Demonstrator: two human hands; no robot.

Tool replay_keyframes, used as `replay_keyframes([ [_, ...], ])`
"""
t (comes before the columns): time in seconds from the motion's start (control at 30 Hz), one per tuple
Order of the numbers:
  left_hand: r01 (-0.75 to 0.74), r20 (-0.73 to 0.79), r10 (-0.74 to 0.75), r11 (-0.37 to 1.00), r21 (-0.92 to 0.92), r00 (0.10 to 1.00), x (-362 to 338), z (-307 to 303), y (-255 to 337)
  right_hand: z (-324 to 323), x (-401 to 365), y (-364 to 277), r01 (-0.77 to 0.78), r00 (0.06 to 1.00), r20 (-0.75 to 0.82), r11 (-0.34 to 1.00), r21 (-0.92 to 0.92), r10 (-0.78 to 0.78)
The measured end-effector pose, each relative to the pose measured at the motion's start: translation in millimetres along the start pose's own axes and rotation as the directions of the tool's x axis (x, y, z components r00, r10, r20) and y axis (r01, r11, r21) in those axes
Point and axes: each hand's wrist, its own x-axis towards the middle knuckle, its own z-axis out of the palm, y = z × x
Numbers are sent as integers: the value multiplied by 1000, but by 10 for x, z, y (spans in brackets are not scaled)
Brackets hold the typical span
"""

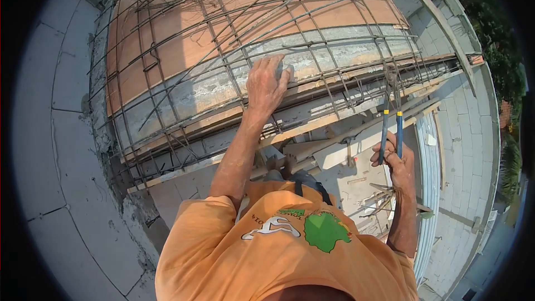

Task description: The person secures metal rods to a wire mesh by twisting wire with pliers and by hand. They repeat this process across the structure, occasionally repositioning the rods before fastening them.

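Rebar mesh [307, 43] is the landmark. It spans the area in front of the person, lying over an orange-brown panel [192, 50] on its far part and a rough grey concrete strip [206, 92] on its nearer part.

Left hand [266, 86]: over the near part of the mesh, around mid-width, back of hand up. Fingers partly bent and loosely open, thumb apart from them. No tool in it. Can't tell if the fingertips touch a rod or grip one.

Right hand [397, 161]: on the near side of the mesh, toward its right end. Fingers closed around the handles of the long-handled pliers [399, 128], blue grips with yellow bands.

Pliers: head points away from the person, at the mesh's near right part. Handles slightly apart. Can't tell whether the head is biting on a rod or wire.

Timber edge board [312, 128] runs along the near side of the mesh. Tangled thin wire [186, 3] sits on the mesh's far left part. Grey block wall [465, 128] is right of the mesh, pale metal strips [426, 189] nearer the person on that side. Grey slab surface [47, 150] lies left of the mesh.
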Motion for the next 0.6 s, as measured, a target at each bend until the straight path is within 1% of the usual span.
replay_keyframes([
  [0.03, 19, 47, -23, 996, 83, 999, 20, -36, -26, -46, -78, 50, -11, 999, -40, 1000, 12, 12],
  [0.07, -56, 19, 54, 992, 117, 998, 18, 5, -67, -63, -114, 104, -16, 997, -74, 1000, 27, 18],
  [0.1, -167, 45, 162, 963, 211, 986, -4, 64, -145, -83, -171, 166, -23, 990, -135, 998, 58, 31],
  [0.13, -158, 121, 129, 948, 276, 984, -18, 64, -69, -124, -235, 223, -21, 982, -183, 996, 84, 36],
  [0.17, -174, 101, 149, 932, 317, 984, -40, 123, -115, -187, -307, 272, -42, 975, -216, 995, 85, 59],
  [0.2, -189, 121, 160, 936, 296, 980, -43, 141, -112, -241, -360, 305, -50, 963, -262, 998, 33, 57],
  [0.23, -179, 115, 150, 933, 312, 982, -27, 130, -88, -287, -417, 340, -57, 952, -303, 998, -19, 48],
  [0.27, -165, 107, 137, 929, 333, 985, -37, 126, -69, -383, -511, 450, -67, 946, -318, 998, -17, 58],
  [0.33, -185, 92, 163, 928, 322, 982, -21, 129, -48, -569, -616, 673, -89, 924, -380, 992, -87, 50],
  [0.37, -178, 91, 157, 931, 319, 983, -43, 141, -69, -542, -669, 693, -48, 893, -450, 998, -51, 20],
  [0.4, -168, 85, 148, 934, 316, 985, -44, 148, -85, -557, -690, 743, -11, 893, -451, 998, -54, -14],
  [0.47, -177, 53, 169, 936, 305, 984, -30, 137, -44, -641, -764, 936, -62, 838, -544, 998, -9, 47],
  [0.53, -140, 80, 123, 952, 273, 989, -27, 132, 10, -708, -787, 1028, -37, 836, -548, 999, -12, 25],
  [0.6, -156, 62, 145, 955, 253, 987, -45, 132, 103, -788, -769, 1147, -21, 837, -547, 1000, -11, 12],
])
